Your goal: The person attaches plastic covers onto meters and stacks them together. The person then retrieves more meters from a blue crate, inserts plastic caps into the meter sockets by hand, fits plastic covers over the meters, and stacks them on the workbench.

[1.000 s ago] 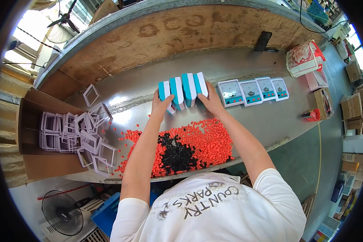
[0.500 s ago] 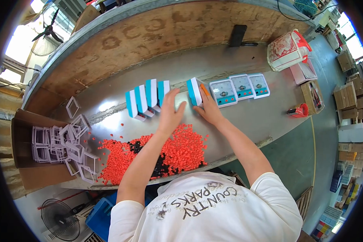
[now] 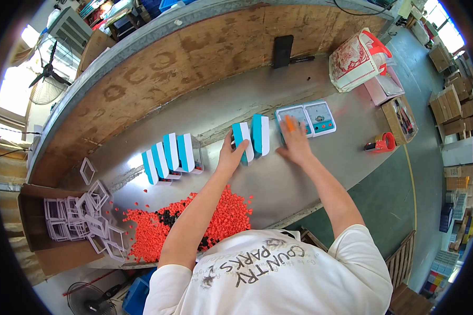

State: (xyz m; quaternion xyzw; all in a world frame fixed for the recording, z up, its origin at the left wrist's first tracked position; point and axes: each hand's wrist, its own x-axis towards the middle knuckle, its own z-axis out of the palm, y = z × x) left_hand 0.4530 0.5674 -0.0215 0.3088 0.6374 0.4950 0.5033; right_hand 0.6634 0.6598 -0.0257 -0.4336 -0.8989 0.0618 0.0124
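**Second upright meter (image 3: pixel 260 135) added**

Two meters now stand on edge mid-table (image 3: pixel 270 184); two remain flat, right. Left hand (image 3: pixel 231 156): fingers grasping the left upright meter (image 3: pixel 242 140). Right hand (image 3: pixel 298 147): fingers over the left flat meter (image 3: pixel 294 111); blurred, grip cannot be determined.

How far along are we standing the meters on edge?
Roughly three quarters, by the look of it.
Done: four upright meters in the group at left, plus one more near the middle.
In hand: left hand on the gripped meter, also upright; right hand, blurred, at the flat pair.
Left: that pair.
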